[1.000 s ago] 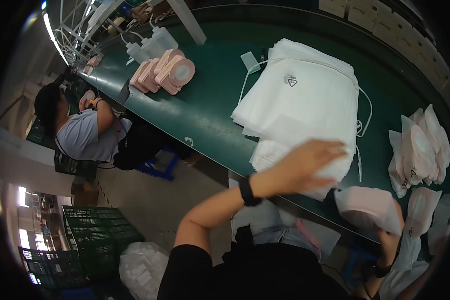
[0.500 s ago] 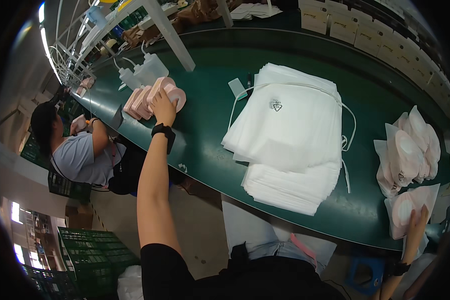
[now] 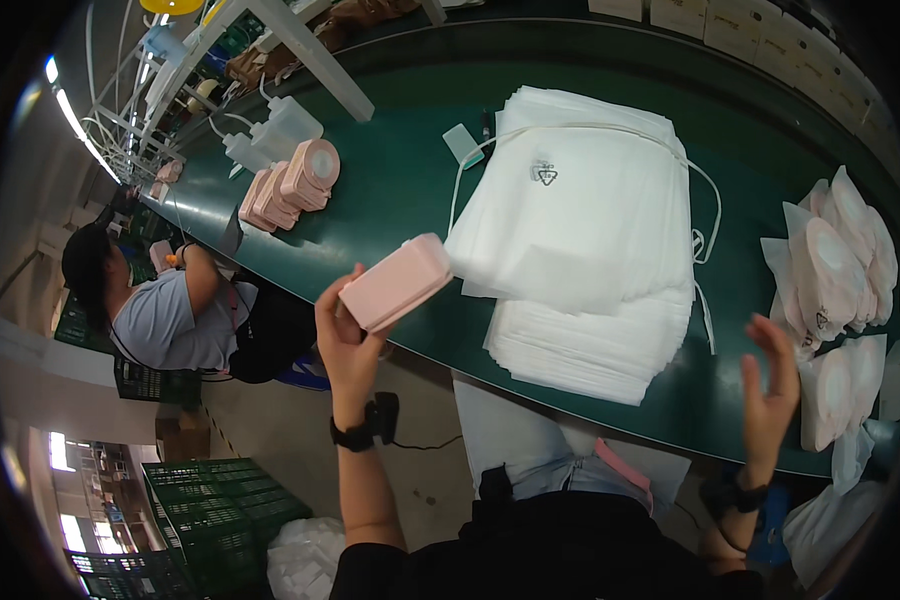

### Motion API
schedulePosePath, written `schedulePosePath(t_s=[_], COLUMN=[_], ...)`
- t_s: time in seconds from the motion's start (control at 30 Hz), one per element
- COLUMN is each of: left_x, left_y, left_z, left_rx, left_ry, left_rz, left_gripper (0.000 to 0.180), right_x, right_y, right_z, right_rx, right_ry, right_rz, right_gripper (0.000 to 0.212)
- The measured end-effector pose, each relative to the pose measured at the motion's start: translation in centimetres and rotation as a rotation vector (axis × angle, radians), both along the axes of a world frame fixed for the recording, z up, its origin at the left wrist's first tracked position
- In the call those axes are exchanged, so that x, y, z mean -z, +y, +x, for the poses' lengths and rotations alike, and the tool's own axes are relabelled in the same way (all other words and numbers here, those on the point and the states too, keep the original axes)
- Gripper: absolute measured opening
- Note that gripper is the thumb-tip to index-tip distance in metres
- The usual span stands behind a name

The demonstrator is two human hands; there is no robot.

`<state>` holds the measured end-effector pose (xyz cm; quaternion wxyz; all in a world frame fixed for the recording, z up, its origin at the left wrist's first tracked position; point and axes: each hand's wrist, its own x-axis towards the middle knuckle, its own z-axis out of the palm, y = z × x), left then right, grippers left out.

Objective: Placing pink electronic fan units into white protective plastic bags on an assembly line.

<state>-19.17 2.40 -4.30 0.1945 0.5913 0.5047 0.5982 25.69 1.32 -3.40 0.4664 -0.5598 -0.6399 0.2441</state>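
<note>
My left hand (image 3: 346, 350) grips a pink rounded case (image 3: 398, 284), lifted over the table's front edge just left of the white bags. More pink cases (image 3: 282, 194) lean in a row at the left of the table; the nearest shows a pale round disc. A thick stack of white translucent bags (image 3: 580, 220) lies in the middle, with a white cord across its upper part. My right hand (image 3: 770, 395) is raised with its fingers apart, holding nothing. Beside it at the right are pink items in translucent bags (image 3: 840, 270), some piled and others (image 3: 838, 395) nearer the edge.
Plastic bottles with thin spouts (image 3: 288, 130) stand behind the pink cases, by a white frame post (image 3: 315, 60). White boxes (image 3: 740, 30) line the back right. A co-worker (image 3: 175, 310) sits at the left. Green crates (image 3: 210, 510) stand on the floor.
My left hand has taken a pink case from the row and brought it nearer and rightward. My right hand has let go of the bagged item at the right and moved left.
</note>
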Motion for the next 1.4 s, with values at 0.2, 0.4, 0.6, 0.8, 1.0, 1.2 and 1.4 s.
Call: schedulePosePath(t_s=[0.2,0.4,0.6,0.8,1.0,1.2,1.4], left_x=[3.4,2.4,0.9,0.5,1.8,0.7,-0.2], left_y=[-2.8,-1.5,-1.8,-2.3,-2.3,-2.3,-0.5], left_z=[6.5,13.4,16.2,17.1,16.0,17.1,16.1], left_rx=[0.218,0.291,0.599,0.664,0.680,0.711,0.636], left_ry=[-0.663,-0.891,-0.713,-0.625,-0.665,-0.721,-0.440], left_rz=[-0.220,-0.343,-0.453,-0.578,-0.636,-0.470,-0.272], left_gripper=[0.080,0.090,0.103,0.113,0.116,0.109,0.068], right_x=[-2.3,-2.1,-0.2,0.0,-1.7,0.2,3.3], right_y=[-0.1,-2.1,-2.4,-2.8,-3.1,-2.1,-1.3], right_z=[-8.8,-9.4,-8.6,-8.3,-8.3,-7.4,-5.9], right_rx=[-0.466,-0.579,-0.334,-0.279,-0.271,-0.320,-0.855], right_ry=[0.167,0.427,0.701,0.655,0.551,0.604,2.066], right_rz=[-0.004,-0.047,-0.216,-0.148,-0.197,-0.295,-0.957], right_gripper=[0.063,0.070,0.064,0.059,0.064,0.063,0.061])
